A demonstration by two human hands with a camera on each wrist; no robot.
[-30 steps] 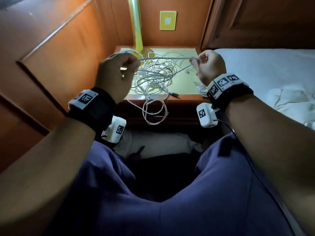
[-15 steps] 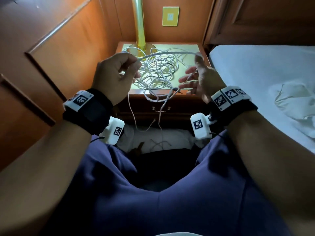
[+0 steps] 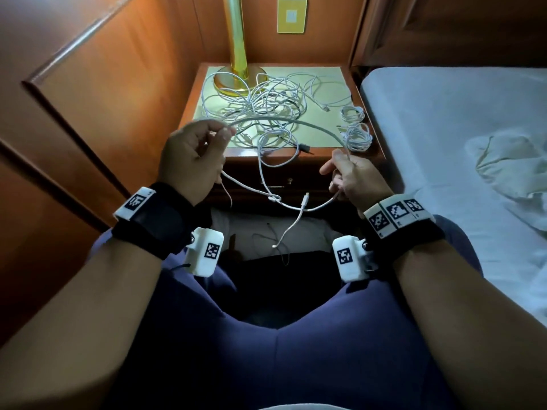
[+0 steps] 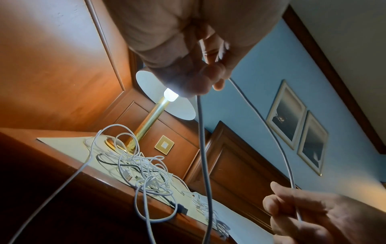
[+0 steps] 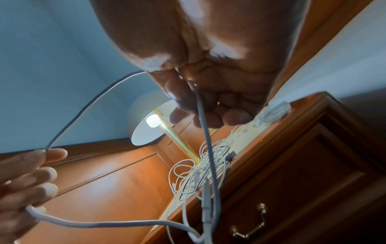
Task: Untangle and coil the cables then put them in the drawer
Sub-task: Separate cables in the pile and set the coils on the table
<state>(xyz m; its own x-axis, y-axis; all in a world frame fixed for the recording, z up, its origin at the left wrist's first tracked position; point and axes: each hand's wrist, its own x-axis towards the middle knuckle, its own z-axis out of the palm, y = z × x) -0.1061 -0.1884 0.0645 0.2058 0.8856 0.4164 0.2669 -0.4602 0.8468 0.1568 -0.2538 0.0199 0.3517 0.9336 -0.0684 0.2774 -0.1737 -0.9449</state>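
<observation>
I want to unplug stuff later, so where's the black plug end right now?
In the head view, the black plug lies at the nightstand's front edge, just right of the tangled cables.

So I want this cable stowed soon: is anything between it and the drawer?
Yes. The drawer front looks closed, its handle untouched. Both the left hand and right hand grip the white cable, which trails back towards the tangled cables on the nightstand.
</observation>
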